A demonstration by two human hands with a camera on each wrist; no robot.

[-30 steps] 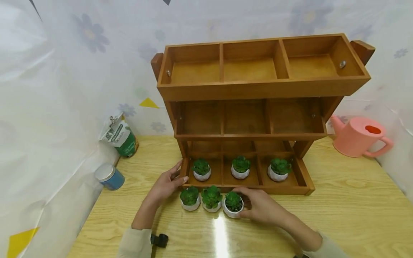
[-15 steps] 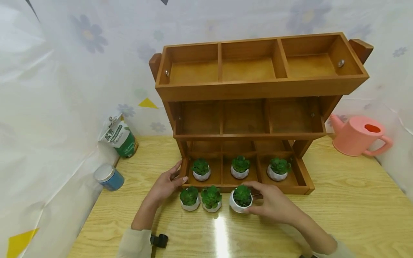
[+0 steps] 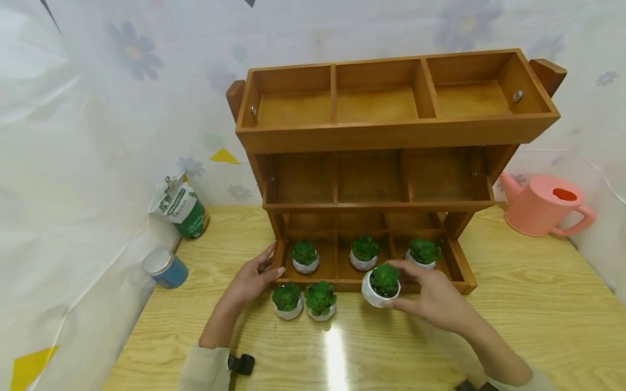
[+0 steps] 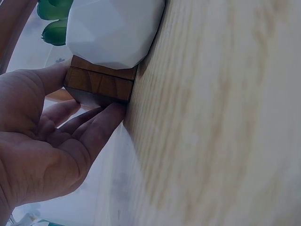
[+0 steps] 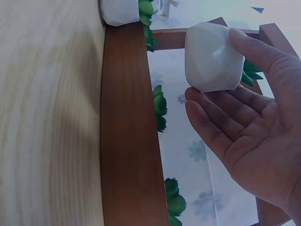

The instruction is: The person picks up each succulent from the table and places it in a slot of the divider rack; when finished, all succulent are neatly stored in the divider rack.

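Note:
My right hand (image 3: 437, 298) pinches a small potted succulent (image 3: 381, 286) by its white faceted pot, held up in front of the bottom tier of a wooden plant stand (image 3: 391, 136). In the right wrist view, that pot (image 5: 211, 56) is between thumb and fingers, off the table. At the bottom tier's left end, my left hand (image 3: 251, 279) grips the corner; the left wrist view has thumb and fingers on either side of the wood (image 4: 101, 82). Two more potted succulents (image 3: 287, 300) (image 3: 320, 300) stand on the table before the stand. Each bottom compartment holds one succulent (image 3: 363, 253).
A pink watering can (image 3: 545, 206) is at the right of the stand. On the left are a clipped green-and-white bag (image 3: 183, 209) and a blue jar with a silvery lid (image 3: 166, 268). Patterned white sheeting (image 3: 146, 108) hangs behind and beside the table.
My right hand has lifted the succulent from the row's right end and carried it right and toward the stand, partly covering the right compartment's pot. My left hand stays at the stand's corner.

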